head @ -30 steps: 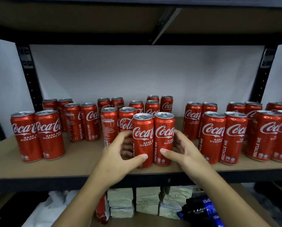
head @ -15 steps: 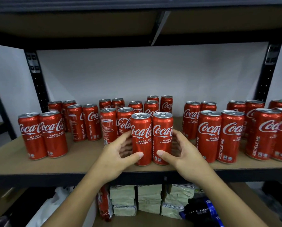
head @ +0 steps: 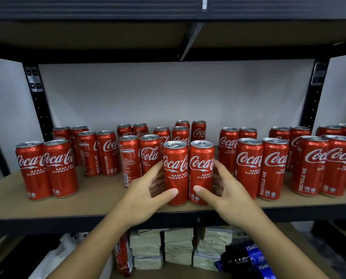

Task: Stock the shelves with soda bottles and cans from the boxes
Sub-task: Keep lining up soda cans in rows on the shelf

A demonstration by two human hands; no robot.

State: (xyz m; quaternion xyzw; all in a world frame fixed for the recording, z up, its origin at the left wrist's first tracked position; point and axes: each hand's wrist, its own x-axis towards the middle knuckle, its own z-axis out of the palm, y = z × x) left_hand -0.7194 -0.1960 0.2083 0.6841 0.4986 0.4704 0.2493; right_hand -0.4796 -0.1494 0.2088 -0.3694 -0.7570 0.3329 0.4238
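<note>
Front two cans (head: pixel 176 170) unmoved, left hand (head: pixel 146 196) and right hand (head: pixel 228 192) still gripping one each

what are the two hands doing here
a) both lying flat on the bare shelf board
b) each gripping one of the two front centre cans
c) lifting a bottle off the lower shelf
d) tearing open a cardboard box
b: the left hand curls round the left front can and the right hand round the right front can, thumbs across the fronts, both cans upright near the front edge of the shelf.
</note>
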